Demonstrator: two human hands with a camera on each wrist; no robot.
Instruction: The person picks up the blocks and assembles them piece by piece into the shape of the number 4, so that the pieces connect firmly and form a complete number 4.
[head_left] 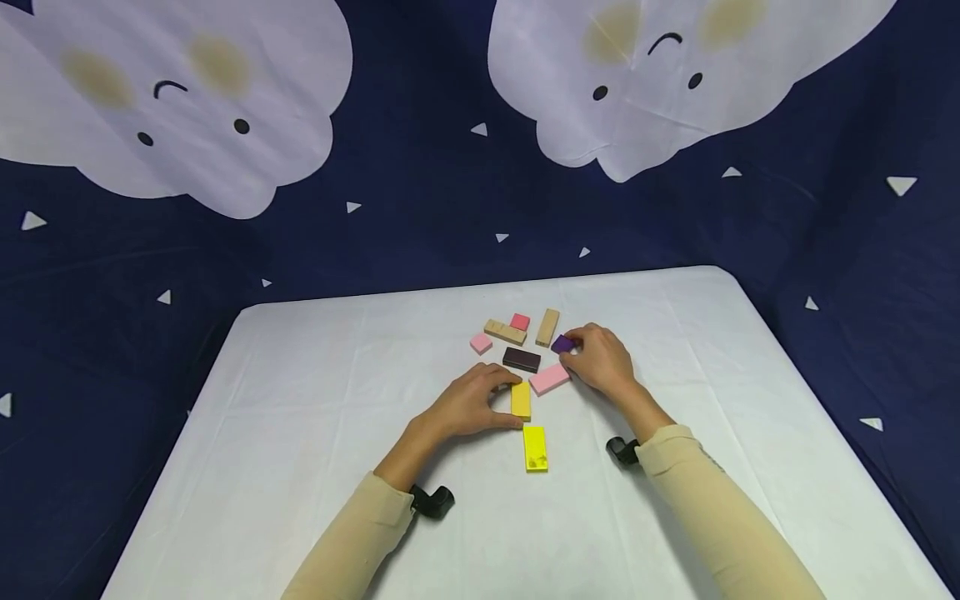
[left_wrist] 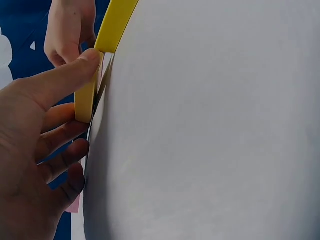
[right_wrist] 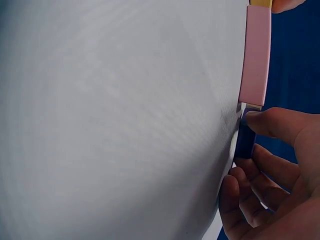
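My left hand [head_left: 472, 402] pinches an amber-yellow block [head_left: 521, 401] endwise, thumb at its near end and fingers at its far end. Just nearer lies a bright yellow block [head_left: 535, 448] with dark marks at one end. Between thumb and fingertips, my right hand [head_left: 600, 360] holds a small dark purple block [right_wrist: 246, 139]. A long pink block [head_left: 550, 379] lies between the two hands, close to the right thumb. Beyond the left fingertips sits a dark brown block [head_left: 521, 359].
Farther back lie two plain wooden blocks, one crosswise [head_left: 505, 332] and one lengthwise [head_left: 547, 327]. Beside them are a small red-pink block [head_left: 520, 321] and a small light pink block [head_left: 481, 342]. A white cloth covers the table [head_left: 300, 467]; a dark blue patterned curtain [head_left: 420, 192] hangs behind.
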